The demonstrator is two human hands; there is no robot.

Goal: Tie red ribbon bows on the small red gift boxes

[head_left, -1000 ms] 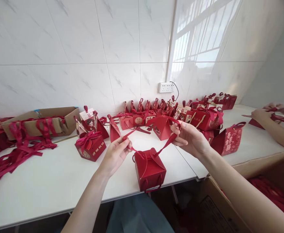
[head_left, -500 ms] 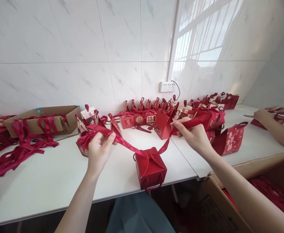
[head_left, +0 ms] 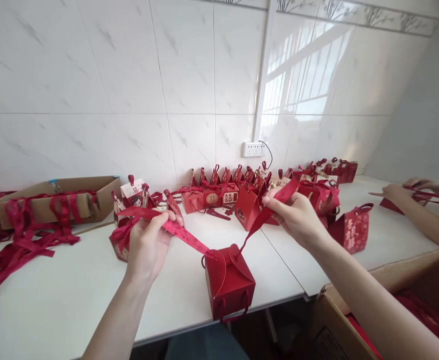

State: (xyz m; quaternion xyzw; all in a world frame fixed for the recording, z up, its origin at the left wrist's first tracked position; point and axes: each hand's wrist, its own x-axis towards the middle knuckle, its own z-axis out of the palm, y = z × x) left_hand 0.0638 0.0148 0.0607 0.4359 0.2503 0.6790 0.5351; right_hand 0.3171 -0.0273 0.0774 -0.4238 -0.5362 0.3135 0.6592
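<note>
A small red gift box (head_left: 229,282) stands at the front edge of the white table (head_left: 65,295). A red ribbon (head_left: 189,239) runs through its top flaps and out to both sides. My left hand (head_left: 149,242) pinches the left end of the ribbon, raised left of the box. My right hand (head_left: 298,217) pinches the right end, raised up and right of the box. The ribbon is drawn taut in a V above the box.
Many finished red gift boxes (head_left: 219,192) line the tiled wall. A cardboard box (head_left: 50,200) and loose red ribbons (head_left: 20,240) lie at the left. Another person's hands (head_left: 410,192) work with ribbon at the far right. A brown carton (head_left: 392,280) sits at lower right.
Both hands have slid outward along the ribbon, from close above the box to wide apart. The ribbon ends are now pulled longer and tight. The view has tilted up slightly.
</note>
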